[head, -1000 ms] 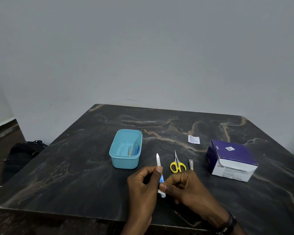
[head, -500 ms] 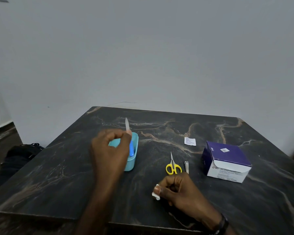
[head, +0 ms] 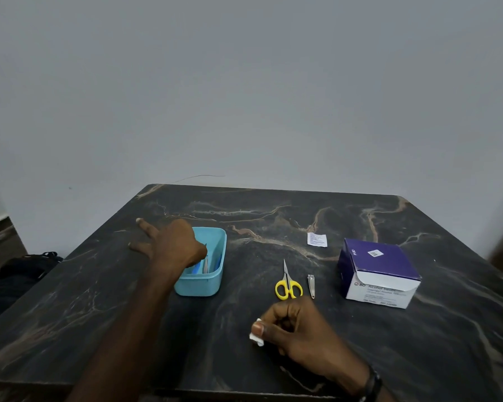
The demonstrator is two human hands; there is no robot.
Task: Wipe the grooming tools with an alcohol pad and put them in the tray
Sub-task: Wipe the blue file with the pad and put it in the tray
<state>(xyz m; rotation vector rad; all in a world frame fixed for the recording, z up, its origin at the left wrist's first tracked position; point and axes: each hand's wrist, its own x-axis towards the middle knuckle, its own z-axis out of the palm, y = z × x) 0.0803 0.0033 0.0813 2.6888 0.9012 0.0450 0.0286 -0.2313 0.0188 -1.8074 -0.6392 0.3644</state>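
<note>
Tray [head: 214,281] holds blue-handled tools [head: 208,264].

Count, table surface:
- Trays: 1, light blue tray [head: 212,282], left of centre; tools lie inside it, number not resolvable.
- Scissors: 1, yellow-handled scissors [head: 287,284], centre.
- Nail clippers: 1, nail clipper [head: 311,285], just right of the scissors.
- Boxes: 1, purple swab box [head: 378,274], right.
- Sachets: 1, white sachet [head: 317,239], far centre.
- Pads: 1, white pad [head: 256,339], near.
- Hands: 2.
</note>
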